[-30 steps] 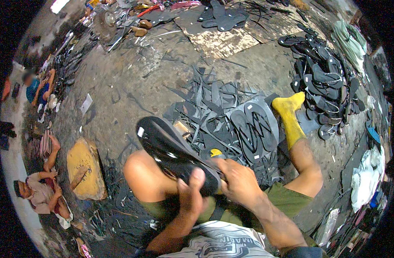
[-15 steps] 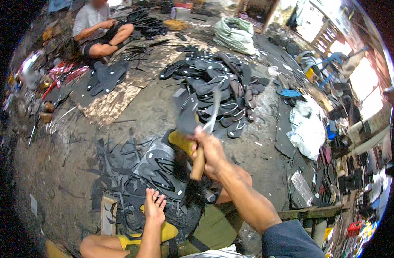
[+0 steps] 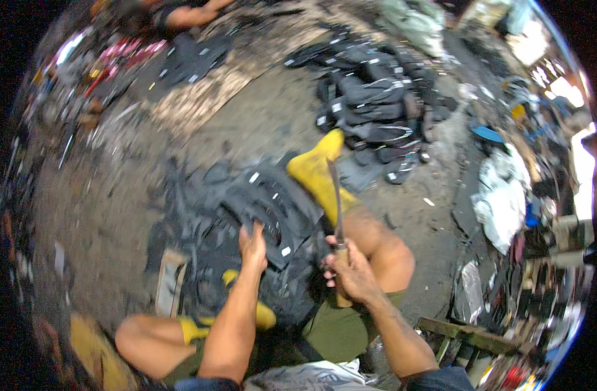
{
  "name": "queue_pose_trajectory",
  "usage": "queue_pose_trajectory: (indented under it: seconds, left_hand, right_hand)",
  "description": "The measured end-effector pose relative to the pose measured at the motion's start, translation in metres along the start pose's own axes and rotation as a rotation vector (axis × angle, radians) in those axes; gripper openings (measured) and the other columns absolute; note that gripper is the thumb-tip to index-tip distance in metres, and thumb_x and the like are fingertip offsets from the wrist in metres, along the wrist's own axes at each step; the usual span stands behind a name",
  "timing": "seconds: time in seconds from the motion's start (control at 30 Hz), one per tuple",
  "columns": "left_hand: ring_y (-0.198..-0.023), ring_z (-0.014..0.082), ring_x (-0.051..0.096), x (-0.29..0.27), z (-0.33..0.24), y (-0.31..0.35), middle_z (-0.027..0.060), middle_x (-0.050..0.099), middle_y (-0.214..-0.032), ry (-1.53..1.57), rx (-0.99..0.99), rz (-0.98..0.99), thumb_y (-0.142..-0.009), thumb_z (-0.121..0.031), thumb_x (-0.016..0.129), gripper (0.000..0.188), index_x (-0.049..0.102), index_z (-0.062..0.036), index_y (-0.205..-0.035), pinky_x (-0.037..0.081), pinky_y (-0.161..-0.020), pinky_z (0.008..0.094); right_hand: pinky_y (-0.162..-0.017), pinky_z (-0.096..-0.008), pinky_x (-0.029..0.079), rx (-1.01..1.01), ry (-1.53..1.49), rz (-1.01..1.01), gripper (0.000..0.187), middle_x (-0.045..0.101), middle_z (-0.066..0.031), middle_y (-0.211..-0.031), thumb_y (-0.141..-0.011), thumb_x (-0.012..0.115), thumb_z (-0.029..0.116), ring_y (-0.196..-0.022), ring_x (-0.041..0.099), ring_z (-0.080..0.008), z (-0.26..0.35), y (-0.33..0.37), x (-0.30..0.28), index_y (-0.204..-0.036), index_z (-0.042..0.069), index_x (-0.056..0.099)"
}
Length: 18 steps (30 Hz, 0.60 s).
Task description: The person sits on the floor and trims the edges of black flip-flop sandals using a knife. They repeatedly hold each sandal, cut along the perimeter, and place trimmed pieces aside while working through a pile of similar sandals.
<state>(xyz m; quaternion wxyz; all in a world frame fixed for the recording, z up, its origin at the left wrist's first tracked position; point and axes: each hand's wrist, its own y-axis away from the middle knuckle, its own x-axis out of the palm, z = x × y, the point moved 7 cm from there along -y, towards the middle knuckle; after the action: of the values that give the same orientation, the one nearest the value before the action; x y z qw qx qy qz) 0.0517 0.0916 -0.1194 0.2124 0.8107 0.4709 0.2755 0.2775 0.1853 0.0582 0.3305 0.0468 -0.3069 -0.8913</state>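
Note:
My right hand (image 3: 354, 270) is closed round the wooden handle of a knife (image 3: 338, 208), whose long, slightly curved blade points up and away past my yellow-socked foot (image 3: 314, 171). Over the near edge of a stack of black flip-flops (image 3: 279, 202) is my left hand (image 3: 253, 247), its fingers and thumb apart; motion blur hides whether it touches them. White tags show on the flip-flops, which lie between my legs among dark rubber scraps (image 3: 207, 260).
Beyond my foot lies a big heap of black flip-flops (image 3: 370, 98). A flat brown sheet (image 3: 207, 98) is on the floor at far left, with a person's arm (image 3: 194, 16) above it. White plastic (image 3: 503, 195) lies to the right; a wooden bar (image 3: 474, 333) stands near right.
The view has tilted down. My right hand has drawn back toward my knee with the knife, leaving the dark flat piece near the heap. My left hand has reached forward to the near flip-flops.

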Motion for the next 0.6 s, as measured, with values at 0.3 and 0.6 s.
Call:
queue_pose_trajectory:
  seconds: [0.3, 0.6]
  left_hand:
    - [-0.121, 0.0325, 0.06, -0.06, -0.037, 0.057, 0.0197, 0.059, -0.137, 0.103, -0.259, -0.216, -0.092, -0.05, 0.069, 0.072, 0.05, -0.0028, -0.143, 0.05, -0.094, 0.0473]
    - [-0.096, 0.026, 0.069, -0.044, -0.05, 0.09, 0.0106, 0.069, -0.115, 0.129, -0.406, -0.121, -0.085, -0.055, 0.075, 0.072, 0.058, -0.002, -0.131, 0.058, -0.082, 0.0421]
  right_hand:
    - [-0.073, -0.0535, 0.05, -0.269, 0.932, 0.239, 0.034, 0.063, -0.0277, -0.09, -0.106, 0.048, 0.03, -0.083, 0.063, -0.0493, 0.004, 0.043, 0.029, -0.122, 0.0, 0.047]
    - [-0.073, -0.0546, 0.057, -0.169, 1.376, 0.209, 0.044, 0.068, -0.0269, -0.098, -0.104, 0.047, 0.048, -0.081, 0.069, -0.0468, -0.012, -0.01, 0.066, -0.108, 0.004, 0.049]
